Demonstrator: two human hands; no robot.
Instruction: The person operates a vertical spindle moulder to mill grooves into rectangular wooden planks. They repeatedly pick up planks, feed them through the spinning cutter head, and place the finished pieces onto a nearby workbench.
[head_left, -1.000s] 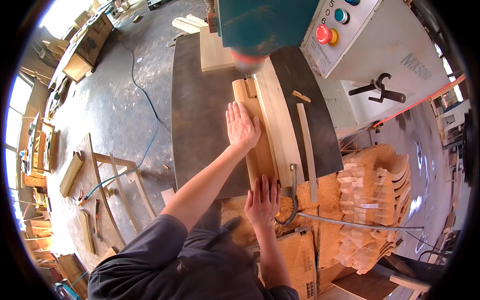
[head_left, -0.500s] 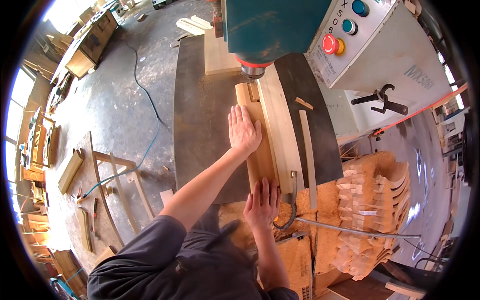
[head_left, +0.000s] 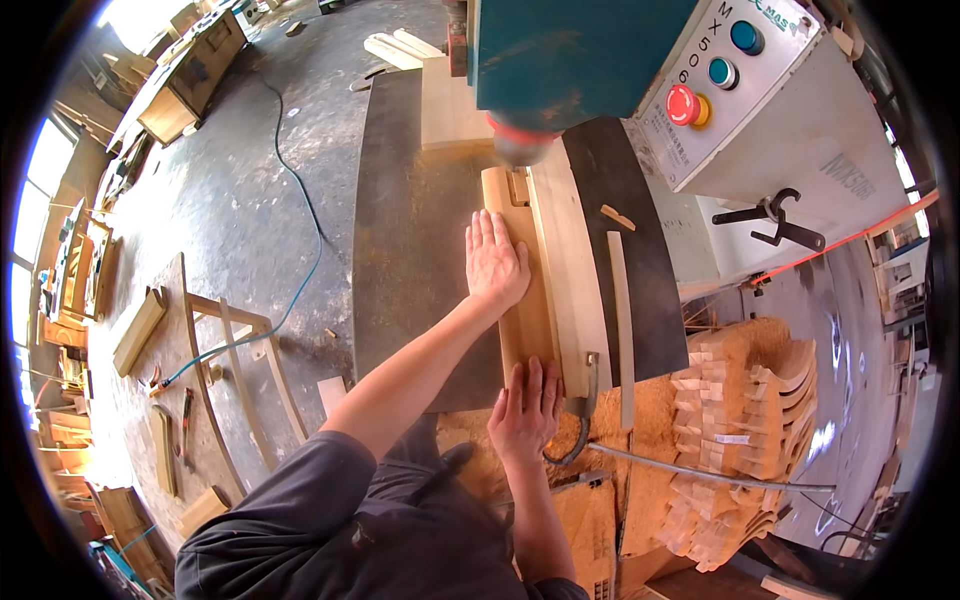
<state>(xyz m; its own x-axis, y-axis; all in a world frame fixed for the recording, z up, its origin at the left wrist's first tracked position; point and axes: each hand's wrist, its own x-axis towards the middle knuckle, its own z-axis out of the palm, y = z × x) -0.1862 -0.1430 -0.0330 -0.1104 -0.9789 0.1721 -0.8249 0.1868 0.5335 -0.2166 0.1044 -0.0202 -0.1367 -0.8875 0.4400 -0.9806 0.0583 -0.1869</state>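
A long wooden workpiece (head_left: 527,320) with a rounded left side lies on the dark machine table (head_left: 415,260). A slot (head_left: 518,188) is cut into its far end, just below the blurred chuck (head_left: 522,152) of the machine's teal head (head_left: 580,60). My left hand (head_left: 497,264) lies flat on the workpiece and over its left edge, fingers stretched toward the slot. At the near end, my right hand (head_left: 525,412) rests its extended fingers on the wood. A pale wooden fence (head_left: 570,270) runs along the workpiece's right side. Whether a bit sits in the slot is hard to tell.
A loose strip (head_left: 620,320) and an offcut (head_left: 616,217) lie right of the fence. The control box (head_left: 740,100) carries blue, green and red buttons. Curved wooden parts (head_left: 750,430) are stacked in sawdust at right. Left stands a plywood bench (head_left: 175,330).
The view has shifted slightly. The chuck, sharp before, is now blurred. Both hands keep about the same places on the workpiece.
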